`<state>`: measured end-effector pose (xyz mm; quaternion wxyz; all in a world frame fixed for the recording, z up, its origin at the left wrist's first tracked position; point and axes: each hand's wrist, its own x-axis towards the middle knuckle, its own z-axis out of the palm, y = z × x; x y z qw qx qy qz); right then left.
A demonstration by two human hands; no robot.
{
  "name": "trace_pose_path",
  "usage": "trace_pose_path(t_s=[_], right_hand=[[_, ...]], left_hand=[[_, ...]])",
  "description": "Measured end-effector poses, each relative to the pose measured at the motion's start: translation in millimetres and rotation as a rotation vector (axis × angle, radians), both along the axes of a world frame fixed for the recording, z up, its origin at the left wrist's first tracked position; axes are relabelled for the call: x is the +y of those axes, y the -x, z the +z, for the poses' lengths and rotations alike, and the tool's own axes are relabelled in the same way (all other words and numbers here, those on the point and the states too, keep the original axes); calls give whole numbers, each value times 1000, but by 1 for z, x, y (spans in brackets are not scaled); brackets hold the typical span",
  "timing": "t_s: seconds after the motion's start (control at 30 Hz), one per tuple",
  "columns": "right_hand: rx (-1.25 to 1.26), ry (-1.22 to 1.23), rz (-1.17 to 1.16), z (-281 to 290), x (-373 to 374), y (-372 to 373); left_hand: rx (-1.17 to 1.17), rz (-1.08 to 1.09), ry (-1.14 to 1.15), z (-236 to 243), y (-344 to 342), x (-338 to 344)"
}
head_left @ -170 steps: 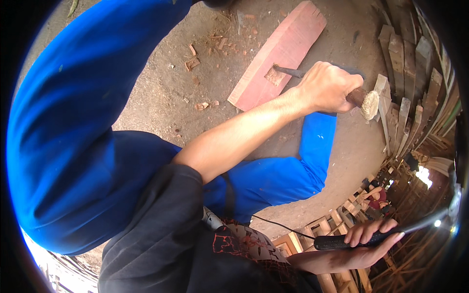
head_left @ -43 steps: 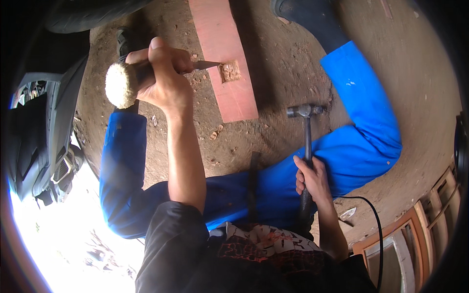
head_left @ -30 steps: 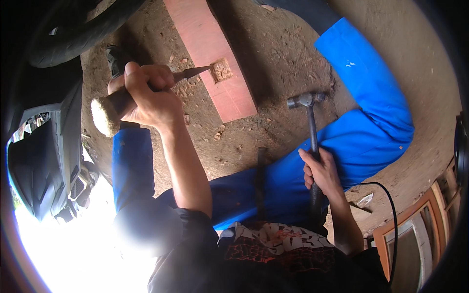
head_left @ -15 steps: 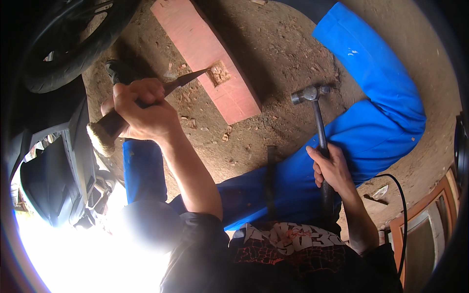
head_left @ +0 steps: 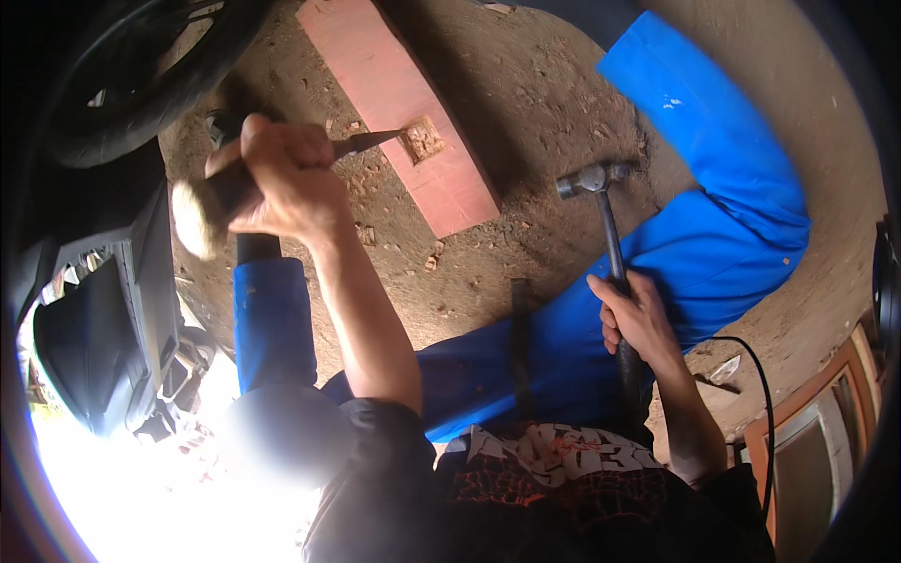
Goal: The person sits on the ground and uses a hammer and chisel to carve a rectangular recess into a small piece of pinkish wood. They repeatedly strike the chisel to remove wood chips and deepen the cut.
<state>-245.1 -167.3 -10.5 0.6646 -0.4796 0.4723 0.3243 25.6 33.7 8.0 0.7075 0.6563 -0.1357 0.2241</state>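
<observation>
Two hands, chisel (head_left: 361, 144) angled, hammer (head_left: 601, 225) raised

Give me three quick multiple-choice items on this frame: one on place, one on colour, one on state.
1. Where does the chisel tip sit?
A. In the notch cut in the reddish plank
B. On the bare dirt
C. Against the tyre

2. What colour are the trousers?
A. Grey
B. Blue
C. Green

3. How is the hammer held?
A. Lying on the ground
B. Head resting on the chisel
C. Raised in the right hand, clear of the chisel

Answers:
1 A: the chisel in the left hand ends at the notch in the plank.
2 B: the trousers are bright blue.
3 C: the right hand grips the hammer, its head apart from the chisel.
</observation>
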Motion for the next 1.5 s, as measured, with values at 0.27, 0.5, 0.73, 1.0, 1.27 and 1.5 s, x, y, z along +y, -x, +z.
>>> trace_pose_path(t_s=[0.27,0.5,0.73,1.0,1.27,1.5], right_hand=[[0,63,-20,2,10,3],[-104,266,134,39,17,-28],[-404,568,10,132,42,-74],[-885,851,42,208,89,-91],[-674,932,241,207,119,-94],[-1125,1019,55,259,129,-111]], left_hand=[[94,145,-30,7,-1,-5],[-4,129,-158,-9,-14,9],[-130,-59,-223,-8,-4,12],[-157,-64,-83,-7,6,9],[-92,-57,-49,-15,0,8],[-78,-73,-90,-18,1,10]])
